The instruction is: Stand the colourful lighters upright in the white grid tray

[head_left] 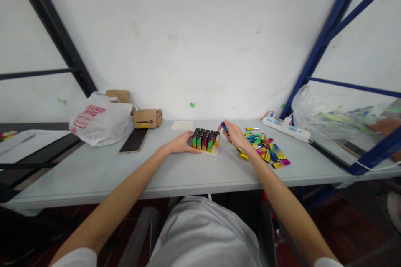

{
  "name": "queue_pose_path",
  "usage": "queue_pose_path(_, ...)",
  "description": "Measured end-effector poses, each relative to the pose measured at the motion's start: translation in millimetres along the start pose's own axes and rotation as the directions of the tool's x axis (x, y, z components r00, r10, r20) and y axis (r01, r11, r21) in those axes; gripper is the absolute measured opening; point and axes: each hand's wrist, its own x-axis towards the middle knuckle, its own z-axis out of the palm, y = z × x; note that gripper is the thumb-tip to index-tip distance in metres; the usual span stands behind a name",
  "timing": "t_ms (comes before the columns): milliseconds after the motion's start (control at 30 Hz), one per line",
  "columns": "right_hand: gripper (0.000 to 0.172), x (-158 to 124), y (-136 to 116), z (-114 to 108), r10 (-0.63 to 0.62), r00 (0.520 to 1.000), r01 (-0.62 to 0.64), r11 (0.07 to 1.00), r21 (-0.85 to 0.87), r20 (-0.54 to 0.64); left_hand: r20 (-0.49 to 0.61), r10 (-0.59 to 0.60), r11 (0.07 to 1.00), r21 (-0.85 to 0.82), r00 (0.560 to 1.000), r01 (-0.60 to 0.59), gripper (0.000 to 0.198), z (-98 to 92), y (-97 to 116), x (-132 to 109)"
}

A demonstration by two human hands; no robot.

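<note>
Several upright lighters (pixel 204 138) with black tops and shiny coloured bodies stand in rows in a white tray (pixel 214 150). The tray's front right part shows bare slots. My left hand (pixel 181 143) grips the tray's left side, thumb along the front and fingers behind. Just right of the tray, my right hand (pixel 234 132) pinches a blue lighter (pixel 224 126) above the table. A loose heap of lighters (pixel 265 149) in gold, green, blue and pink lies beside and partly behind my right wrist.
A white slotted sheet (pixel 182 125) lies behind the tray. To the left are a phone (pixel 134 140), a small cardboard box (pixel 147 118) and a white plastic bag (pixel 102 119). A power strip (pixel 286 128) sits at the back right, near a blue metal post (pixel 308 64).
</note>
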Motion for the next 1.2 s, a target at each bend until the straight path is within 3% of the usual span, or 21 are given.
queue_pose_path(67,0.069,-3,-8,-8,-0.05,0.998,0.05,0.999,0.019,0.046,0.0,0.003,1.0,0.001,1.0,-0.003,0.093,0.4,-1,0)
queue_pose_path(233,0.046,-10,-25,-25,-0.124,0.973,0.152,0.98,-0.132,0.195,-0.008,-0.004,1.0,-0.003,1.0,0.004,0.088,0.3,1,-1)
queue_pose_path(367,0.033,-12,-26,-27,-0.179,0.96,0.23,0.943,-0.24,0.214,-0.012,-0.005,1.0,-0.002,1.0,0.005,0.086,0.4,0,0)
queue_pose_path(467,0.028,-10,-25,-24,-0.132,0.965,0.203,0.923,-0.327,0.227,-0.011,-0.001,1.0,-0.014,1.0,0.001,0.085,0.7,-1,0)
queue_pose_path(567,0.022,-9,-23,-19,-0.059,0.964,0.141,0.941,-0.309,0.258,-0.016,-0.005,1.0,-0.023,1.0,0.005,0.086,1.1,-1,0)
queue_pose_path(767,0.02,-9,-19,-21,-0.014,0.958,0.094,0.959,-0.266,0.288,-0.009,-0.012,1.0,-0.026,1.0,0.011,0.088,1.0,0,0)
queue_pose_path(1033,0.03,-8,-23,-16,-0.011,0.956,0.106,0.944,-0.312,0.292,-0.018,-0.012,1.0,-0.029,1.0,0.012,0.087,1.0,0,-1)
queue_pose_path(1200,0.036,-7,-21,-8,0.016,0.972,0.094,0.891,-0.444,0.236,-0.01,-0.002,1.0,-0.019,1.0,0.002,0.086,0.7,0,-1)
